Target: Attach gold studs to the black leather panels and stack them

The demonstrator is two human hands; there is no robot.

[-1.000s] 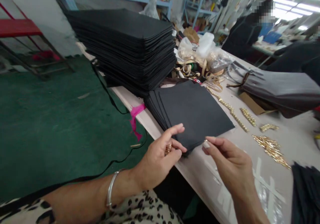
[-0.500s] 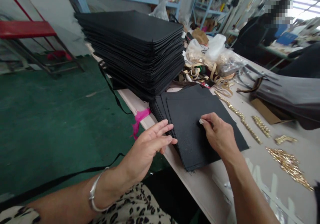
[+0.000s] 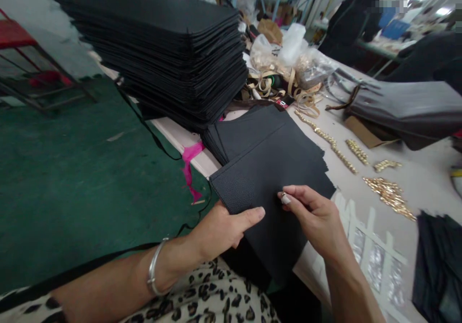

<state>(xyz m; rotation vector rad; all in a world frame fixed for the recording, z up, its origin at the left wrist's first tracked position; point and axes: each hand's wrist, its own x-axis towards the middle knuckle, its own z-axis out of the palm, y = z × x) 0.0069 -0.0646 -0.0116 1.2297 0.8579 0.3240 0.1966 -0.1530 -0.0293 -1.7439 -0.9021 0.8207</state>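
A small metal stud is being pinched between the thumb and forefinger of the right hand, its tip pressed to the face of a black leather panel. The panel's near-left edge is being gripped by the left hand, thumb on top, fingers curled beneath. The panel is being held partly over the table edge, lifted off a small fanned pile of like panels. It is judged to be light, grainy and flexible, likely to sag where unsupported, so a grip close to the working spot is being favoured. Beyond, a tall stack of black panels is crowding the left, while brass fittings are lying scattered to the right, well apart. Plastic bags of hardware and a dark bag are sitting farther back.
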